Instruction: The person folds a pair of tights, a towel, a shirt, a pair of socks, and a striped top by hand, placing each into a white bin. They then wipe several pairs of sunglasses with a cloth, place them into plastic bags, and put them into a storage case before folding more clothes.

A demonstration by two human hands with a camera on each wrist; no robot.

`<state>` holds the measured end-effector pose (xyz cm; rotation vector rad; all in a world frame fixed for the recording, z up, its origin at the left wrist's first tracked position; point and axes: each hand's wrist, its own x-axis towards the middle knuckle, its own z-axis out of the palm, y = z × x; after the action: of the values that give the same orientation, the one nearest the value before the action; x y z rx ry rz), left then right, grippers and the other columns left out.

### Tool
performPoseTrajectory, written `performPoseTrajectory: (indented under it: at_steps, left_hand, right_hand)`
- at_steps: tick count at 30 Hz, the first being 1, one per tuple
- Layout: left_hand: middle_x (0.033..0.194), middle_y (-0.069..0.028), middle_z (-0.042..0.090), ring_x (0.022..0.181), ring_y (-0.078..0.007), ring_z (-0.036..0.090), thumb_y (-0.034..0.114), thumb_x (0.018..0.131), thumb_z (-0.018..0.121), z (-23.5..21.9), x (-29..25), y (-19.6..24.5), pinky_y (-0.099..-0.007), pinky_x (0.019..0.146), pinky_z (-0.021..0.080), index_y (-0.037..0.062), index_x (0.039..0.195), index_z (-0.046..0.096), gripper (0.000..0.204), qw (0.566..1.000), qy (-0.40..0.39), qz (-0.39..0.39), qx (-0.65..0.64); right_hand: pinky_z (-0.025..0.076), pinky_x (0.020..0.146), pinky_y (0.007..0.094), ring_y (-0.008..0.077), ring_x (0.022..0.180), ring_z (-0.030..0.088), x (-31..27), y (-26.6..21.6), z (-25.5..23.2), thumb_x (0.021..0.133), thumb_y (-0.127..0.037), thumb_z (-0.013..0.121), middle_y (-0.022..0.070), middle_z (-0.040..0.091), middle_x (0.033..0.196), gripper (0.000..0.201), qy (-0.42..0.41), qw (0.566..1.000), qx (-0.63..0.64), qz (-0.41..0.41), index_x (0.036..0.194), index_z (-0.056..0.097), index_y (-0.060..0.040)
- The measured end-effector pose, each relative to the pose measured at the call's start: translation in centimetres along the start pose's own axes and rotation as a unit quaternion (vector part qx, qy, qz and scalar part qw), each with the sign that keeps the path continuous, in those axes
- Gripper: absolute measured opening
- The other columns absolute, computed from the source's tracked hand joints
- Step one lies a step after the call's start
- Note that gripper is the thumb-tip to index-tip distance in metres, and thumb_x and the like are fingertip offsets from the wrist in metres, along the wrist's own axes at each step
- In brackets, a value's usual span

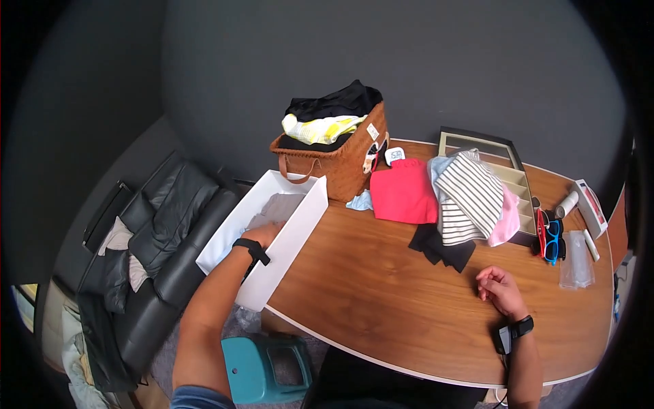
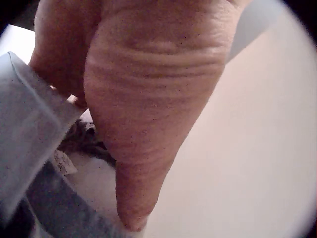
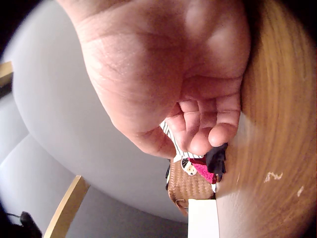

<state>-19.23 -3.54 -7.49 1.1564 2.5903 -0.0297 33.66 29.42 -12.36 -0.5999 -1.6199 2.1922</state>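
My left hand (image 1: 265,234) reaches down into a long white bin (image 1: 289,255) at the left of the table. Grey cloth (image 1: 278,206) lies just beyond the hand, and pale blue cloth (image 1: 219,244) fills the bin's near end. In the left wrist view, the thumb points down beside the white wall, and grey-blue fabric (image 2: 29,129) rises close by. The other fingertips are hidden, so I cannot tell whether they hold cloth. My right hand (image 1: 501,292) rests on the wooden table, fingers loosely curled, with nothing in the palm.
Behind the bin stands a brown woven basket (image 1: 340,167) heaped with clothes. Red shorts (image 1: 404,193), a striped garment (image 1: 470,198) and black cloth (image 1: 443,249) lie mid-table. A compartment case (image 1: 516,178) and sunglasses (image 1: 553,240) are at right. A teal stool (image 1: 248,371) stands below.
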Motion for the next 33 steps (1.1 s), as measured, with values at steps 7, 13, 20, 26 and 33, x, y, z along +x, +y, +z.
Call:
performPoseTrajectory:
  at_steps: [7, 13, 20, 26, 33]
  left_hand:
    - [0.112, -0.0313, 0.063, 0.107, -0.0417, 0.062, 0.034, 0.091, 0.053, 0.9, 2.6, -1.6, -0.0467, 0.091, 0.048, -0.0038, 0.135, 0.042, 0.059, 0.998, 0.052, 0.019, 0.005]
    - [0.108, -0.0257, 0.066, 0.101, -0.0409, 0.064, 0.025, 0.089, 0.053, 2.2, 3.6, -3.4, -0.0493, 0.089, 0.049, 0.0013, 0.11, 0.066, 0.035, 0.992, 0.11, -0.053, 0.021]
    - [0.071, -0.0151, 0.065, 0.06, -0.0263, 0.063, 0.015, 0.078, 0.062, -3.0, 4.3, -5.1, -0.0369, 0.06, 0.052, 0.001, 0.078, 0.063, 0.014, 0.917, 0.361, 0.03, -0.169]
    - [0.079, -0.001, 0.06, 0.061, -0.0065, 0.055, 0.015, 0.096, 0.058, -16.6, -4.2, 7.0, -0.0219, 0.055, 0.048, 0.0039, 0.108, 0.056, 0.017, 0.715, 0.339, 0.173, -0.586]
    - [0.077, 0.0025, 0.062, 0.062, -0.005, 0.055, 0.022, 0.096, 0.059, -16.7, -4.0, 16.9, -0.021, 0.055, 0.045, 0.0015, 0.098, 0.067, 0.022, 0.874, 0.21, 0.201, -0.389]
  right_hand:
    - [0.045, 0.059, 0.0221, 0.0097, 0.065, 0.057, 0.0, 0.0, -0.2, 0.092, -0.005, 0.061, 0.0018, 0.06, 0.08, 0.01, -0.014, 1.0, 0.0, 0.008, 0.101, 0.062, -0.0036]
    - [0.046, 0.06, 0.0224, 0.0092, 0.064, 0.056, 0.0, 0.0, -0.2, 0.092, -0.007, 0.062, 0.0018, 0.06, 0.078, 0.011, -0.029, 1.0, -0.006, 0.008, 0.102, 0.061, -0.0026]
    - [0.046, 0.06, 0.0225, 0.0086, 0.065, 0.057, -0.1, 0.1, -0.1, 0.093, -0.006, 0.061, 0.0017, 0.06, 0.078, 0.009, -0.023, 1.0, -0.019, 0.007, 0.101, 0.061, -0.0029]
    - [0.046, 0.061, 0.0223, 0.0085, 0.066, 0.056, 0.0, 0.2, -0.2, 0.093, -0.006, 0.061, 0.0014, 0.059, 0.078, 0.009, -0.033, 0.999, -0.014, 0.01, 0.101, 0.061, -0.0025]
    - [0.046, 0.06, 0.0214, 0.0075, 0.066, 0.056, -0.1, -0.1, 0.0, 0.094, -0.008, 0.061, 0.0011, 0.059, 0.08, 0.01, -0.049, 0.998, -0.04, -0.011, 0.101, 0.06, -0.0019]
